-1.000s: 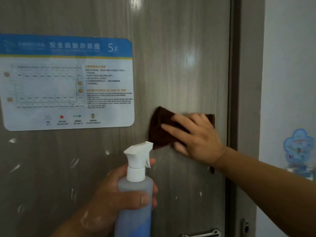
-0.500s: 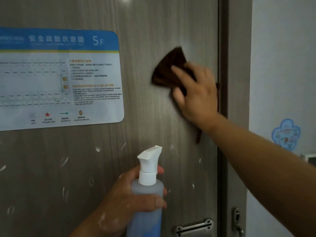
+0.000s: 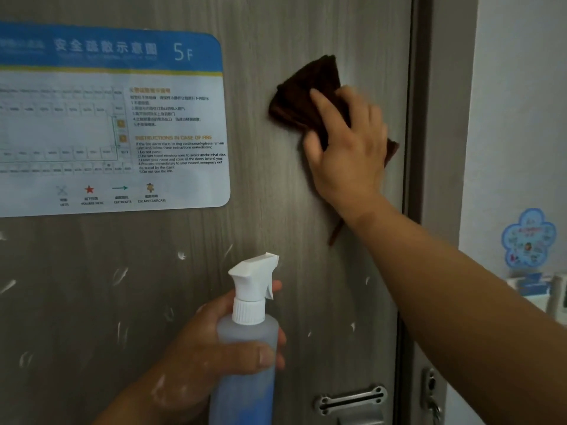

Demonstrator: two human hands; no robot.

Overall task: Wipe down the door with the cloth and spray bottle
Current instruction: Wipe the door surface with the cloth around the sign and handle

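A grey wood-grain door [image 3: 270, 228] fills the view, flecked with white foam spots across its lower half. My right hand [image 3: 349, 148] presses a dark brown cloth [image 3: 303, 96] flat against the door near its right edge, to the right of the sign. Part of the cloth hangs below my wrist. My left hand [image 3: 211, 348] grips a translucent spray bottle [image 3: 245, 357] with a white trigger head, held upright low in the middle, nozzle pointing right and a little away from the door.
A blue and white fire evacuation sign [image 3: 110, 118] is stuck on the door's upper left. A metal door guard [image 3: 352, 400] sits at the bottom right, beside the door frame [image 3: 429, 179]. A flower-shaped sticker [image 3: 527, 237] is on the white wall at right.
My right hand has swept the cloth up the door from below the sign's lower edge to beside its upper half. The bottle in my left hand has stayed low.
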